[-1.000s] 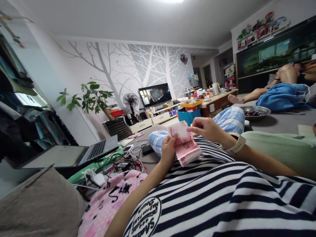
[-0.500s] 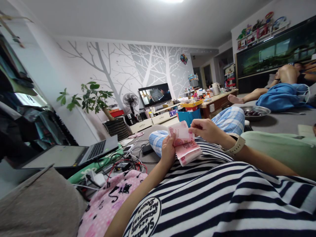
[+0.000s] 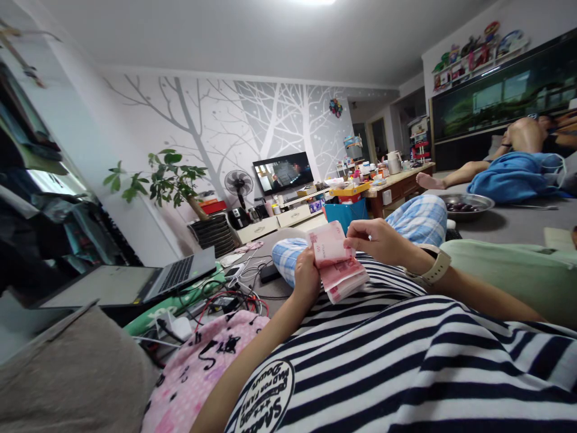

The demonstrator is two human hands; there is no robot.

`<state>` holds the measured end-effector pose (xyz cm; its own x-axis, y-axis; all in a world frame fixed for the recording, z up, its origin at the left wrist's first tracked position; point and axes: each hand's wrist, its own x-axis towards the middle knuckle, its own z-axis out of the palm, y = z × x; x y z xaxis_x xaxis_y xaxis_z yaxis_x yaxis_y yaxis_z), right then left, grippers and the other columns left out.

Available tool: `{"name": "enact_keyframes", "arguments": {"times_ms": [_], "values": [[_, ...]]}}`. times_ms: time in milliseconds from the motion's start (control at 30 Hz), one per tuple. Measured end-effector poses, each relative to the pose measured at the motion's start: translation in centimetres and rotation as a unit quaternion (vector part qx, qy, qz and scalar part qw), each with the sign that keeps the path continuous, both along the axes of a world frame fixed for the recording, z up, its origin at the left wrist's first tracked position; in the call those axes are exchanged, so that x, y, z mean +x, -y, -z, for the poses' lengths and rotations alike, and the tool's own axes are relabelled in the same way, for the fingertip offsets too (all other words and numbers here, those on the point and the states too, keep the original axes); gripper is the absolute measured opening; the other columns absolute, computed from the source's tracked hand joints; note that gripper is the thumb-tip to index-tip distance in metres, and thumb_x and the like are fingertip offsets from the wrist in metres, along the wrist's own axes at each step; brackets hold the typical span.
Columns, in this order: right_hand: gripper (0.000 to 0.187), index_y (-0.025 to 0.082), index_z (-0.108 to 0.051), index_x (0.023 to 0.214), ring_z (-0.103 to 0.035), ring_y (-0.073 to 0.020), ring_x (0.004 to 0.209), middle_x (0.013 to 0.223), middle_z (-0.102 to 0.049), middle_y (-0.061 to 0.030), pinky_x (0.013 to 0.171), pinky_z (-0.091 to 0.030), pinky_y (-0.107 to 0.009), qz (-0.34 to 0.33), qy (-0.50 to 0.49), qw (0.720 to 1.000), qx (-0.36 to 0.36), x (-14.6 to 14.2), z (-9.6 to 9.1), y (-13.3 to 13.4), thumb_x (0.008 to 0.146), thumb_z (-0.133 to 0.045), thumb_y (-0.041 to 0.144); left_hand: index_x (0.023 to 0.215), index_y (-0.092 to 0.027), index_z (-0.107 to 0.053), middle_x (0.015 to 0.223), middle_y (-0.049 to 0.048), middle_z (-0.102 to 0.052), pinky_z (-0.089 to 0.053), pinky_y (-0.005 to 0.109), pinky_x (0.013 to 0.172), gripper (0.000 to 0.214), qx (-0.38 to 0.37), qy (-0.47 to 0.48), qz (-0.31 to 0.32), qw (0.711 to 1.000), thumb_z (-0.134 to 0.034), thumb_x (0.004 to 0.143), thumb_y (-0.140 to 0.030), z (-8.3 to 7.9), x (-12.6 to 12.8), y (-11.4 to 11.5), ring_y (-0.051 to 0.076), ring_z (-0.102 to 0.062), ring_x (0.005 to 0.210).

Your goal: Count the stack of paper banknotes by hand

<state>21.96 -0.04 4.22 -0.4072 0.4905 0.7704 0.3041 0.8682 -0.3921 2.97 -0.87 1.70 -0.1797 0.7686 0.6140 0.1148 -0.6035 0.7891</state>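
Tree-mural wall [image 3: 270, 114] far; folded banknotes [image 3: 336, 255] sat near, between both hands.
Fingers of left hand [image 3: 307, 278] pinched the left edge, right hand [image 3: 379, 240] the right; apparently leafing, which called for parting single notes.

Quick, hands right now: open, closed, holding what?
Left hand: closed, holding a folded stack of pinkish-red paper banknotes.
Right hand: closed, pinching the right edge of that stack's raised part.

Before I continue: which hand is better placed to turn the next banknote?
Probably the right hand: its fingers are at the right edge of the banknotes, while the left hand grips their left side and seems better suited to steadying them.
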Motion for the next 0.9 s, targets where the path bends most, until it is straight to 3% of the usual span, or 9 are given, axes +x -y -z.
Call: {"name": "enact_keyframes", "arguments": {"times_ms": [167,500,667,900], "values": [[0.023,0.015,-0.059,0.073,-0.04,-0.0088,0.056,0.06,-0.05,0.0043,0.054,-0.029,-0.023,-0.027,-0.001,1.0,-0.001,0.0,0.0,0.1,0.088,-0.06,0.033,0.059,-0.019,-0.055,0.062,0.0016,-0.057,-0.044,0.027,0.058,0.021,0.01,0.027,0.037,0.999,-0.045,0.078,-0.023,0.7,-0.2,-0.9,0.014,-0.047,0.057],[0.016,0.015,-0.064,0.077,-0.046,-0.0091,0.059,0.064,-0.056,0.0025,0.057,-0.035,-0.022,-0.056,-0.003,0.998,-0.032,0.0,0.0,0.1,0.086,-0.062,0.028,0.055,-0.02,-0.057,0.064,0.0044,-0.058,-0.044,0.029,0.066,0.027,-0.012,-0.04,-0.05,0.998,-0.046,0.078,-0.01,-0.8,0.2,1.1,0.017,-0.05,0.064],[0.018,0.015,-0.064,0.079,-0.05,-0.0106,0.063,0.069,-0.06,0.0006,0.059,-0.039,-0.023,-0.095,-0.004,0.993,-0.064,0.1,0.1,-0.1,0.085,-0.063,0.032,0.055,-0.019,-0.059,0.063,0.0029,-0.056,-0.042,0.026,0.068,0.025,-0.013,-0.032,-0.075,0.997,-0.056,0.076,-0.007,-0.5,0.1,0.7,0.017,-0.048,0.067],[0.018,0.014,-0.063,0.078,-0.05,-0.0105,0.061,0.068,-0.061,0.0002,0.058,-0.039,-0.023,-0.106,0.013,0.992,-0.068,0.2,-0.2,0.4,0.085,-0.061,0.031,0.06,-0.018,-0.056,0.059,-0.0007,-0.052,-0.039,0.026,0.054,0.024,-0.091,0.099,0.041,0.99,-0.059,0.083,-0.024,-0.7,0.8,0.9,0.013,-0.043,0.054]]}}
